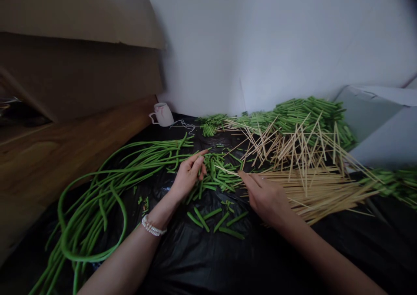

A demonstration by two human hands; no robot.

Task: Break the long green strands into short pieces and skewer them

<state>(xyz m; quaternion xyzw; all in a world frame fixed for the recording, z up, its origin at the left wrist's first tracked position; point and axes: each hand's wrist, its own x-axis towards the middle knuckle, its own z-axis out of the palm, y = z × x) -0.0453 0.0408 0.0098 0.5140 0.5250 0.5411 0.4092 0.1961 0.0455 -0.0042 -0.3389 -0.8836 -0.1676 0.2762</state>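
Note:
My right hand is closed on a thin bamboo skewer, whose pointed end sticks out to the left. Opposite that tip is my left hand, wearing a beaded bracelet on its wrist. Its index finger reaches forward with the thumb against it, and the other fingers curl under. Whatever sits between them, if anything, is hidden. Beneath the hands lies a heap of cut green bean pieces. Several loose bean pieces are scattered nearer to me.
Long uncut beans lie at left. Bamboo skewers are spread at right, before piles of cut beans threaded on skewers. A white mug stands by the wall. Cardboard rises at left, a white box at right. Black plastic sheeting lies underneath.

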